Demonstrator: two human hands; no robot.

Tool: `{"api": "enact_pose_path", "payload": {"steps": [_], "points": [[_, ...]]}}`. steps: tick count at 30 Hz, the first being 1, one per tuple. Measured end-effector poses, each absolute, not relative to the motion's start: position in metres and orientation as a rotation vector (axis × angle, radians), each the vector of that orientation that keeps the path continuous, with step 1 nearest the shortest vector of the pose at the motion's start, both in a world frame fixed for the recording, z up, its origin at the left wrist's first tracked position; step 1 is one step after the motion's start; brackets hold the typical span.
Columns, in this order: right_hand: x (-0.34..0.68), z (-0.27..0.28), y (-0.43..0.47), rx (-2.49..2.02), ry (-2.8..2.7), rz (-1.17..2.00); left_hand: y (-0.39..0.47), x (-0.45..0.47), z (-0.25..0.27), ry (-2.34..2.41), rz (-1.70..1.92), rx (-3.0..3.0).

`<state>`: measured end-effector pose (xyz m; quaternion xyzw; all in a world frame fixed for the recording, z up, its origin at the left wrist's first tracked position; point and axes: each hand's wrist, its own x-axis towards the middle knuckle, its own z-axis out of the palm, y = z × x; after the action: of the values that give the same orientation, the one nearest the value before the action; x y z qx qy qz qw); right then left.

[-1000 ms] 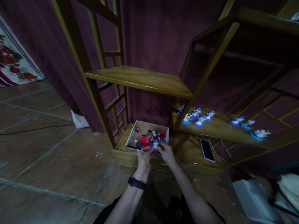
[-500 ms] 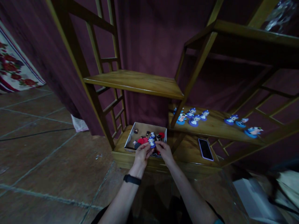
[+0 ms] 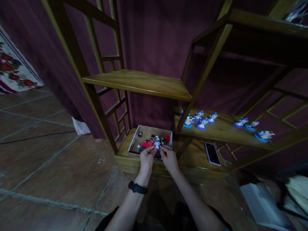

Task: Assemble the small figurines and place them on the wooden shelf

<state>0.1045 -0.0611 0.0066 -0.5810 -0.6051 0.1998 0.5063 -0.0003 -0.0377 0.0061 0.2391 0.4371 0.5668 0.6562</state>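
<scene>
Apparently for steadiness, the left hand (image 3: 147, 156) and right hand (image 3: 169, 158) pinch a purple-and-white figurine (image 3: 157, 143) low from either side, upright above the near side of an open cardboard box (image 3: 156, 130). Bare wood (image 3: 193, 156) shows between the cardboard box and a smartphone (image 3: 212, 154), and beyond, the raised shelf (image 3: 225, 131) has an open gap between two figurine groups (image 3: 202, 124).

Just below the centre of the frame, the left hand (image 3: 146, 159) and right hand (image 3: 169, 159) pinch a blue-and-white figurine (image 3: 157, 143) above a shallow box (image 3: 156, 129) holding red and dark pieces (image 3: 147, 144). At centre right, more figurines (image 3: 202, 124) sit on a wooden shelf (image 3: 225, 132); a phone (image 3: 212, 154) lies below them. A maroon curtain (image 3: 151, 38) hangs upper centre.
</scene>
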Motion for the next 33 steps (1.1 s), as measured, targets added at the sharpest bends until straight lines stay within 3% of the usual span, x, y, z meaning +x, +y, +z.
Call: {"api": "enact_pose_path", "payload": {"steps": [11,24,33], "points": [[0.097,0.003,-0.061,-1.405,-1.387,0.529,-0.04,-0.005,0.01,1.0,1.324,0.597],[0.103,-0.014,-0.048,-1.265,-1.151,0.898,-0.033,-0.017,0.013,0.902,1.174,0.526],[0.101,0.003,-0.057,-1.282,-1.291,0.735,-0.032,-0.021,0.018,0.846,1.078,0.481]]}}
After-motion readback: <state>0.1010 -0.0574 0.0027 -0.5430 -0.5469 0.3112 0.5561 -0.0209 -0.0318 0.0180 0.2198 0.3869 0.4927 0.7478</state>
